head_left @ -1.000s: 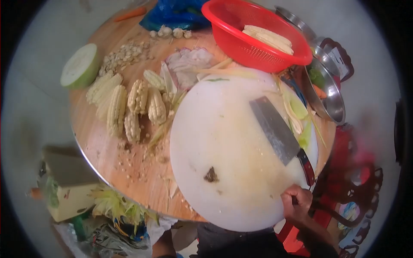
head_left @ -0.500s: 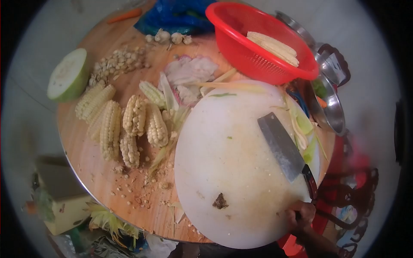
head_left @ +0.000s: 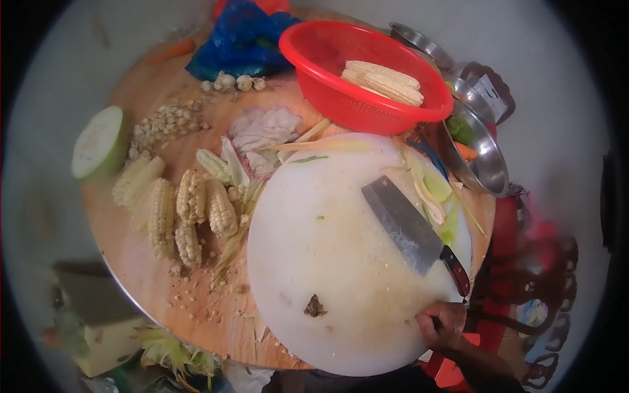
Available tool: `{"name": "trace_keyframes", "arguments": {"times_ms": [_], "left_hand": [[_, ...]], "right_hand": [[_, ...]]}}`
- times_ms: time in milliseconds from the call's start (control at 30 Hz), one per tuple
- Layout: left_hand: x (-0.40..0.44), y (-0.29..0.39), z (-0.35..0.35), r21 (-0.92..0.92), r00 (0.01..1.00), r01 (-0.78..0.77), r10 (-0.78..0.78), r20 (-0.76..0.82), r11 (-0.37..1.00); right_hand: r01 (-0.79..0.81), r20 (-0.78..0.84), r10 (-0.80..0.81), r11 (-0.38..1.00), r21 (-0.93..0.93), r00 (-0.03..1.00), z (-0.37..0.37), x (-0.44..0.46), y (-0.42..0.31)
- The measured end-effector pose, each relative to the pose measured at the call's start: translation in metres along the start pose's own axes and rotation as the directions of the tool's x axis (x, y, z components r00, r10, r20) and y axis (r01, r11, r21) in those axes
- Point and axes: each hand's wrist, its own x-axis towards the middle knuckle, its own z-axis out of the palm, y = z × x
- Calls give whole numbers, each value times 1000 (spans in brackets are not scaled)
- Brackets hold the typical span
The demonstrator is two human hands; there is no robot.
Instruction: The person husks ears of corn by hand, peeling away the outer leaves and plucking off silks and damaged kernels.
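Observation:
My right hand rests at the lower right edge of a round white cutting board, its fingers curled closed; whatever they hold, if anything, is hidden. Just above it lies a cleaver with a dark handle, apart from the hand, blade pointing to the upper left. A small dark brown clump sits on the board's lower left. Green and pale corn husks lie along the right rim. Left of the board is a pile of corn cobs, some partly stripped. My left hand is out of view.
Behind the board stands a red colander with corn cobs inside. Metal bowls are at the right. Garlic bulbs, a blue plastic bag, a carrot, a pile of cloves and a cut gourd occupy the wooden table.
The view has shifted, so the board and items around it appear further left. My right hand stays closed at the board's lower right edge; the cleaver lies still on the board.

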Motion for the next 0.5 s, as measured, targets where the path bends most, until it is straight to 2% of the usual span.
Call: {"name": "trace_keyframes", "arguments": {"times_ms": [67,167,367,500], "left_hand": [[-4,11,-3,-23,999,-44,43,-12,999],[-15,29,-14,-49,992,-125,123,-35,991],[-61,44,-64,-113,946,-312,298,-128,943],[-126,43,-125,-170,866,-475,425,-262,863]], "right_hand": [[12,-25,-11,1000,26,1000,0,1,-2],[-56,-28,60,988,144,998,-1,-3,-2],[100,-163,-64,970,221,985,-3,-2,-2],[215,-246,-153,945,248,957,-1,-6,4]]}}
